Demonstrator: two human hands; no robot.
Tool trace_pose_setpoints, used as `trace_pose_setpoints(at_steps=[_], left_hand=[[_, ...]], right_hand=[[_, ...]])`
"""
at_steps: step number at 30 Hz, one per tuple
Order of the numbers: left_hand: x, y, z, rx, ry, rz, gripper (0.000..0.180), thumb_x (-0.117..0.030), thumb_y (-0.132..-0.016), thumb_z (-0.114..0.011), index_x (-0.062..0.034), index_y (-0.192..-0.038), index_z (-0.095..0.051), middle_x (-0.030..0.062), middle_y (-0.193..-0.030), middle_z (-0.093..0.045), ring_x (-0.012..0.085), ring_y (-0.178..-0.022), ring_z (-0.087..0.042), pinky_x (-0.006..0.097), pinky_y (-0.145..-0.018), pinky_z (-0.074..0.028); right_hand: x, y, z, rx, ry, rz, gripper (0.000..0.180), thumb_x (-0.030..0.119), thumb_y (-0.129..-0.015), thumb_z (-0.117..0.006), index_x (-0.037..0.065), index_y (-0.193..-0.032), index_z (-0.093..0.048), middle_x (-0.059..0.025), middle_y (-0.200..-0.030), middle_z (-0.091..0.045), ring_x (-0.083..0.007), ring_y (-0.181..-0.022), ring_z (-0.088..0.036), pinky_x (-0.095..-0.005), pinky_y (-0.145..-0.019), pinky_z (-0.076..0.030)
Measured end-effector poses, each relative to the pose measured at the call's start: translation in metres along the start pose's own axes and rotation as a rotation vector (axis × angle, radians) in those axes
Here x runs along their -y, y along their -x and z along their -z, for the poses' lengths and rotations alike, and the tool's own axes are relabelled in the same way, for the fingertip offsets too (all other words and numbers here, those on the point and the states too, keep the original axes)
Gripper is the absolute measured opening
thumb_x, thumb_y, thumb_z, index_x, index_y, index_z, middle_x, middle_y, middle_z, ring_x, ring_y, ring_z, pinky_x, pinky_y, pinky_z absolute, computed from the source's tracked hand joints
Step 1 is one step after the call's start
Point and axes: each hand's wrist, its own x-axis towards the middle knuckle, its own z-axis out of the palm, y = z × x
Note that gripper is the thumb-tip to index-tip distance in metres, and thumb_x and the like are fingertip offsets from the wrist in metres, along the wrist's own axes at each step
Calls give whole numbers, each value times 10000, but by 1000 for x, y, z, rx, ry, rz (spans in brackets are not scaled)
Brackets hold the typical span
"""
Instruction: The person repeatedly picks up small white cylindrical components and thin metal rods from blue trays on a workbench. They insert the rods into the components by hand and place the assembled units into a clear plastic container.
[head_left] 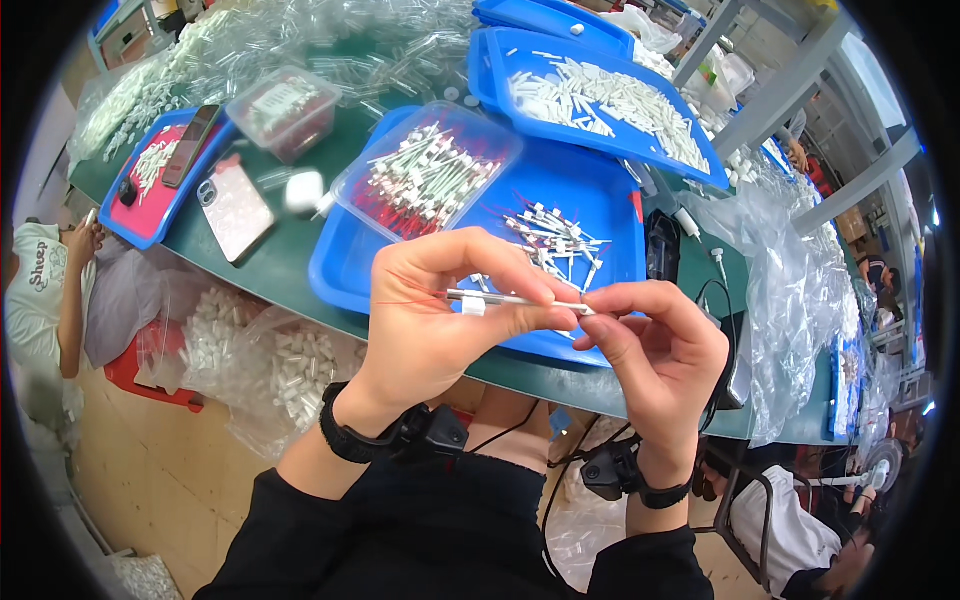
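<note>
In front of my chest, my left hand (pixel 420 315) pinches a slim silver-and-white stick (pixel 505 299) with thumb and forefinger. A small white block (pixel 473 304) sits at its left part, and thin red wires trail from that end over my palm. The fingertips of my right hand (pixel 665 345) close on the stick's white right end, touching my left fingertips. Beneath my hands is a big blue tray (pixel 345 262) holding similar white pieces with red wires (pixel 565 240). A clear plastic box (pixel 345 190), full of more such wired pieces, rests on the tray's left side.
On the green table (pixel 285 275) lie a phone (pixel 235 208), a white earphone case (pixel 304 191), a lidded clear box (pixel 285 112) and a small tray (pixel 150 222) with a second phone. A blue tray of white tubes (pixel 625 105) stands behind. Grey metal posts (pixel 775 105) rise at right.
</note>
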Motion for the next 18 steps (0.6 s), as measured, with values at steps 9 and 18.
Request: trace_pose_setpoints(at_steps=[9,18], left_hand=[[14,-1,6,146,-127,6,197,85,-678,-765,5,-822,-657,163,-945,-681,197,-896,-640,323,-776,-505],[11,7,13,15,-36,39,123,115,-784,-655,74,-900,-648,207,-923,-677,222,-829,-682,290,-724,-568]], right_hand=[[0,-2,5,73,276,99,121,-13,-790,-678,23,-905,-670,-58,-799,-678,-146,-716,-658,-245,-616,-512],[-14,0,0,-32,427,198,134,-46,-753,-688,17,-860,-636,-61,-784,-662,-177,-687,-644,-271,-603,-505]])
